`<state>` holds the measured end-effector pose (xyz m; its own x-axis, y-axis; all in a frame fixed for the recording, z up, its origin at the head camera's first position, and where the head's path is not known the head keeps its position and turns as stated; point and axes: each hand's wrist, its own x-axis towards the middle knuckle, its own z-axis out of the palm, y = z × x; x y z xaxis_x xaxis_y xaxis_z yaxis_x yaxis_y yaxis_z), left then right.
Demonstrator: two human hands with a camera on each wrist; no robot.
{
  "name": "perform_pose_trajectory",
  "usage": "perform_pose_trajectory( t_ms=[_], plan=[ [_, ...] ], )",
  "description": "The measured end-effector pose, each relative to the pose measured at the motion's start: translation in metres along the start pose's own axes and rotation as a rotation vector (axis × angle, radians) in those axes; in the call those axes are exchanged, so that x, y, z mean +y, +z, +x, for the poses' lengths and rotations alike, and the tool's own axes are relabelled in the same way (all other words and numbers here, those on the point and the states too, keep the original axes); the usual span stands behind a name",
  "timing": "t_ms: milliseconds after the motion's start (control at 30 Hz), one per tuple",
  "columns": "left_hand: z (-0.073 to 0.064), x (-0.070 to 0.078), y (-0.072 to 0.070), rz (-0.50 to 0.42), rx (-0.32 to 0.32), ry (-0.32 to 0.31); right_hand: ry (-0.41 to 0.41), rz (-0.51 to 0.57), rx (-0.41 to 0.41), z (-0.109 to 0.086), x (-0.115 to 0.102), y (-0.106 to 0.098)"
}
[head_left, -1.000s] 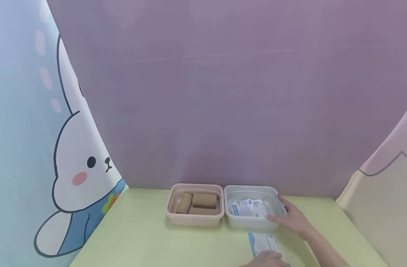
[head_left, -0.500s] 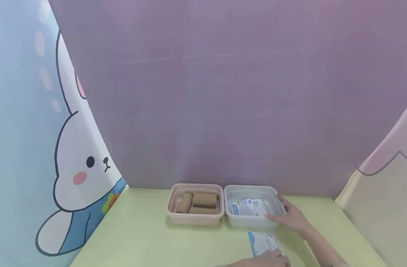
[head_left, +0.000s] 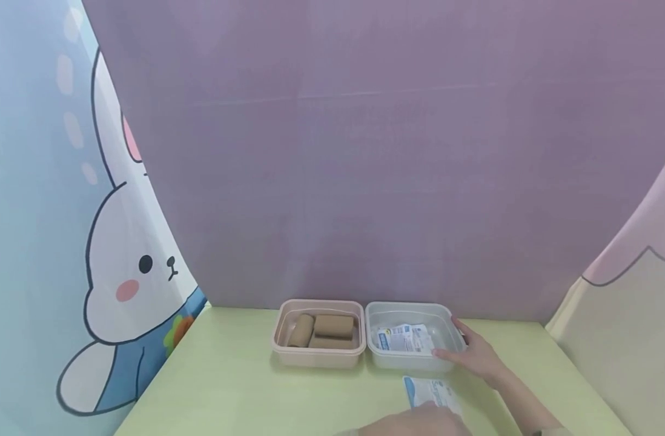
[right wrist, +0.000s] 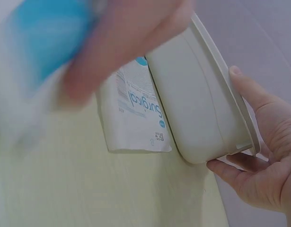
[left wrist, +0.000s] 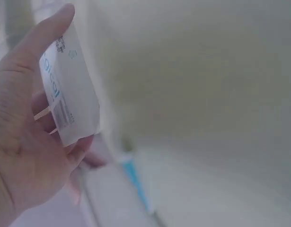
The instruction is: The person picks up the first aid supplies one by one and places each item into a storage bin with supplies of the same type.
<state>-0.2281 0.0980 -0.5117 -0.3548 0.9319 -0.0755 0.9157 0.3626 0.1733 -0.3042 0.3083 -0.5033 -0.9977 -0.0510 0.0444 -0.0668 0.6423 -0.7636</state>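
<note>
Packet [left wrist: 72, 94] held between left thumb [left wrist: 46, 33] and left fingers [left wrist: 79, 150], right fingers [right wrist: 225, 173] around one end of white box [right wrist: 192, 99].

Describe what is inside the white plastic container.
The white plastic container holds blue-and-white printed packets, apparently overlapping. Anything beneath them is covered, so their number is uncertain.
</note>
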Motion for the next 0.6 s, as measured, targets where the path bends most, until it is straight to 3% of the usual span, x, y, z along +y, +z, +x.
perform_pose_trajectory(
  t_ms=[133,267,500,600],
  plan=[
    [-0.016,-0.017,-0.033,0.107,0.084,0.026,0.008,0.001,0.019,-0.002,-0.001,-0.004],
    [-0.022,-0.047,-0.067,0.091,0.127,-0.009,0.006,-0.006,0.023,-0.004,-0.003,-0.008],
    [-0.041,-0.086,-0.119,-0.024,0.255,-0.3,0.009,0.004,0.008,0.0,0.004,-0.005],
    [-0.04,-0.098,-0.13,-0.047,0.306,-0.368,0.017,0.005,0.006,0.001,0.005,-0.003]
  ],
)
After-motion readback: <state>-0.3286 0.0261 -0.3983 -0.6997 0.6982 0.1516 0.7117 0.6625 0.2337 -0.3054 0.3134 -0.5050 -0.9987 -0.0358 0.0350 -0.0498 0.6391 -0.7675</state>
